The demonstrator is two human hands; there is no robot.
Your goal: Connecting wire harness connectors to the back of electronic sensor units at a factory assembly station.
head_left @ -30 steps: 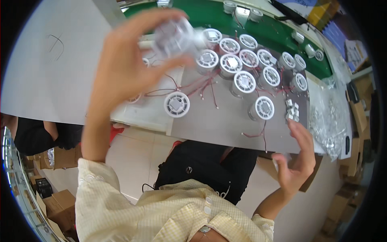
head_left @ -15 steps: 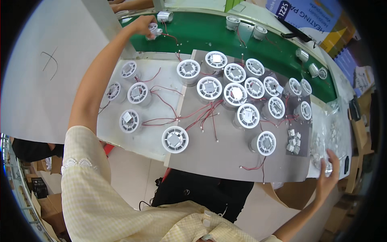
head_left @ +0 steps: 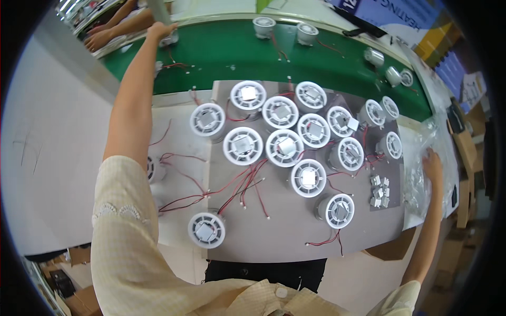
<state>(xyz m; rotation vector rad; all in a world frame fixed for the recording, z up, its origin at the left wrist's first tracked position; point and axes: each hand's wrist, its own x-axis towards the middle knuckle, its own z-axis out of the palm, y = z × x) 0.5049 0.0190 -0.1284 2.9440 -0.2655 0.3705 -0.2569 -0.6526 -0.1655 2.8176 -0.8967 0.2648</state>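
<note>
On the grey mat [head_left: 284, 231], thirteen white round housings [head_left: 308, 177].

A person's left hand [head_left: 161, 30] stretches to the far left edge of a green conveyor belt [head_left: 232, 50], touching a small white part [head_left: 169, 38] there; whether the grip is closed cannot be told. The right hand [head_left: 433, 164] rests on a pile of clear plastic bags [head_left: 421, 158] at the right edge of the grey worktop [head_left: 284, 226]. Round white fan-like units [head_left: 284, 147] with red wires [head_left: 237, 184] cluster mid-worktop. Small white clips [head_left: 379, 190] lie near the right edge.
</note>
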